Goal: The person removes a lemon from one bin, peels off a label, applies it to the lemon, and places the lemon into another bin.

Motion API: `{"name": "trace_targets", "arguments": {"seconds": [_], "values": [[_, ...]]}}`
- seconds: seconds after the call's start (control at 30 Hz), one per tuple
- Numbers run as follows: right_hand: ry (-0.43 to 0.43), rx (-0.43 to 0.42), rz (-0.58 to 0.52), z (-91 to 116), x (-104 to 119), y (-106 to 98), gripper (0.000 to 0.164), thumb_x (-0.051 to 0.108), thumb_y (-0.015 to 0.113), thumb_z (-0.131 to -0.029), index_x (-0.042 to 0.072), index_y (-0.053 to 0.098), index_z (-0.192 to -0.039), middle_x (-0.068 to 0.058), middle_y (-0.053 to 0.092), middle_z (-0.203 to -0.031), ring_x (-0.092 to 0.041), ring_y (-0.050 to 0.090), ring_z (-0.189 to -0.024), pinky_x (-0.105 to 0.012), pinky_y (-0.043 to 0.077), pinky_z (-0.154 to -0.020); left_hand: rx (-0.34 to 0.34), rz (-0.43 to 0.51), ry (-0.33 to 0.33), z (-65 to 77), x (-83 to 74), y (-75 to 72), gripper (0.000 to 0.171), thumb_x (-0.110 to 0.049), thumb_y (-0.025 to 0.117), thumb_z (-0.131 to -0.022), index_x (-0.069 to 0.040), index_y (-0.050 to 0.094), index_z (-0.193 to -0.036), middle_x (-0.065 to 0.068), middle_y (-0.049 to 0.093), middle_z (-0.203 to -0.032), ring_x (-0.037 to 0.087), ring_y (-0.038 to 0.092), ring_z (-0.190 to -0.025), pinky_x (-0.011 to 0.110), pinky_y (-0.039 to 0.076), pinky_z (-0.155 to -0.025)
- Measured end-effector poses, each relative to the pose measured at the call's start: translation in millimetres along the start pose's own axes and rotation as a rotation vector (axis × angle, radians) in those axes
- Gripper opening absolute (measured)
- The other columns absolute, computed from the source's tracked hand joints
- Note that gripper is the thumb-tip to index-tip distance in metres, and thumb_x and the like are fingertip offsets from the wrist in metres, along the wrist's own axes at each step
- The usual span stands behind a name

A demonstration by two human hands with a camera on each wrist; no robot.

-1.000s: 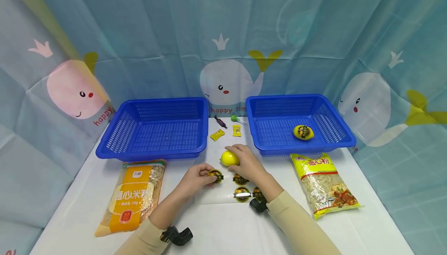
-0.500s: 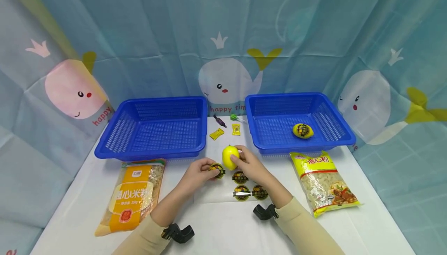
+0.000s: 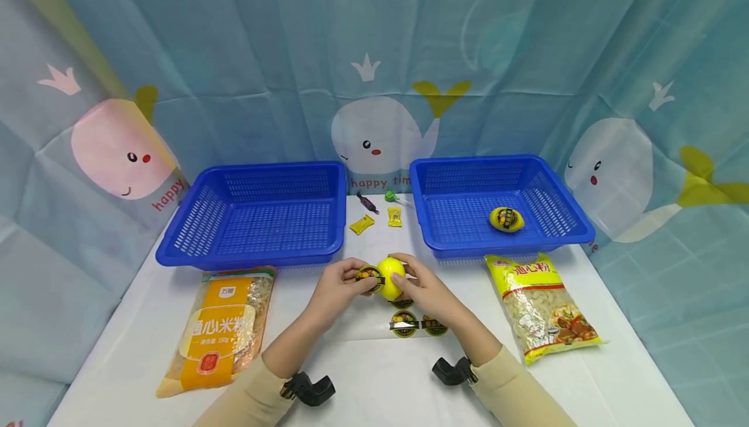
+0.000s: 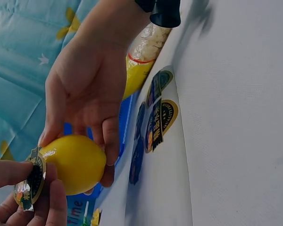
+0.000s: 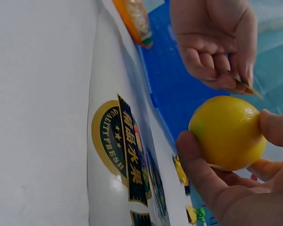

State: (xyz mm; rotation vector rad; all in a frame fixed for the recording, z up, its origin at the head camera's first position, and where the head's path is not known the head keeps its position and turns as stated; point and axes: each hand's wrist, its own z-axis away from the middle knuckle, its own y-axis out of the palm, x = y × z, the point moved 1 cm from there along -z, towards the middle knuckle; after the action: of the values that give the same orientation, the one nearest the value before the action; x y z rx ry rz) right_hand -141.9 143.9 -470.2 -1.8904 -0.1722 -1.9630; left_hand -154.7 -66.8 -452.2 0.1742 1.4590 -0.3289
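Observation:
My right hand grips a yellow lemon between thumb and fingers, above the table. Close to its left side, my left hand pinches a round black-and-gold fruit sticker. In the left wrist view the sticker stands on edge right beside the lemon. The right wrist view shows a thin gap between the lemon and the pinched sticker. Below both hands lies a white sticker sheet bearing several more round stickers, one partly hidden by the right hand.
Two blue baskets stand at the back, a left basket and a right basket holding a stickered lemon. Several wrapped candies lie between them. An orange pasta bag is at left, a yellow pasta bag at right.
My right hand has lifted the lemon off the table and brought it toward me, turned. My left hand has moved the sticker up and right, next to the lemon.

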Motion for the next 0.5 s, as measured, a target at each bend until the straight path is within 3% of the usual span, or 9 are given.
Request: {"name": "trace_targets", "arguments": {"seconds": [0.5], "values": [[0.008,-0.031,0.001,5.9,7.6,5.2,0.051,0.027,0.051,-0.107,0.014,0.036,-0.154,-0.022,0.052,-0.142,-0.031,0.065,-0.115,-0.04,0.06,-0.089,-0.099,-0.051,-0.011,1.5,-5.6,10.7,0.023,-0.009,0.078,-0.087,0.004,0.068,-0.103,0.016,0.075,-0.091,0.02,0.071,-0.073,0.037,0.063,-0.071]]}}
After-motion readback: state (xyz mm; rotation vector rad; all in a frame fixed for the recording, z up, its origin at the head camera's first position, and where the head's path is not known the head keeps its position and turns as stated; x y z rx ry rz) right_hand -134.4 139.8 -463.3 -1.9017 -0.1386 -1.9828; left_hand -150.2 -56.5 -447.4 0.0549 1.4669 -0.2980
